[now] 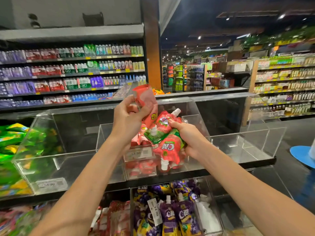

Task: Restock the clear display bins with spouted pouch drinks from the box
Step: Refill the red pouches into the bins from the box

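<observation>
Red spouted pouches: bunch gripped in right hand, just above middle clear bin. Left hand pinches single red pouch higher above same bin. Loose red pouches inside bin. Purple pouches below bin.

Inside a supermarket: long shelves of bottled drinks edged with yellow price tags, further stocked aisles receding under ceiling spotlights, and clear display bins fronted by printed price labels.
</observation>
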`<state>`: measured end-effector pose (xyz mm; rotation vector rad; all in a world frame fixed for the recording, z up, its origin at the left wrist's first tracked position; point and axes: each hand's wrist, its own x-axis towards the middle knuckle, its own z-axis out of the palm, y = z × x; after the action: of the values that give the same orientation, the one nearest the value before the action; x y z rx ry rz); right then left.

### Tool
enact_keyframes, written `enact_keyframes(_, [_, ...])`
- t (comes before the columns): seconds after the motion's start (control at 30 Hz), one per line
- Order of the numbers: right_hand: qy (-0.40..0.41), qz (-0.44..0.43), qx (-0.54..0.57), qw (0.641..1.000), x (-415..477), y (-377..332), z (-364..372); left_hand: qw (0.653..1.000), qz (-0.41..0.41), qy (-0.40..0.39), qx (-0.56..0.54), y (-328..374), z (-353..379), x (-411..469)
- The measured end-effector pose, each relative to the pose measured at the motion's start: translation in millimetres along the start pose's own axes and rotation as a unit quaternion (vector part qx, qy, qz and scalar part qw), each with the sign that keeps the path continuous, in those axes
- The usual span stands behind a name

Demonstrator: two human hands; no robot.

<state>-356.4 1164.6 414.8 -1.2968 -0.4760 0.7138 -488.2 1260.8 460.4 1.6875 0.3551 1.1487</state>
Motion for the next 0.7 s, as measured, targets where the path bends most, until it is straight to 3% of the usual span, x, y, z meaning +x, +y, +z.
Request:
enact_keyframes(0.07, [0.007, -0.005, -0.010, 1.000, 1, -1, -5, 0.993, 0.070, -0.039, 0.088, 1, -2, 3])
enact_keyframes(0.2, [0.007, -0.039, -0.037, 0.999, 3, -2, -4, 0.931, 0.161, -0.128, 0.302, -8, 14, -6])
enact_keyframes(0.37, [0.025, -0.056, -0.070, 0.996, 10, -5, -8, 0.909, 0.146, -0.222, 0.322, -27, 26, -12])
enact_keyframes(0.5, [0.033, -0.050, -0.100, 0.993, 14, -5, -13, 0.918, 0.132, -0.195, 0.317, -35, 38, -15])
enact_keyframes(0.7, [0.044, -0.048, -0.087, 0.994, 23, -15, -43, 0.915, 0.203, -0.080, 0.338, -51, 24, 15])
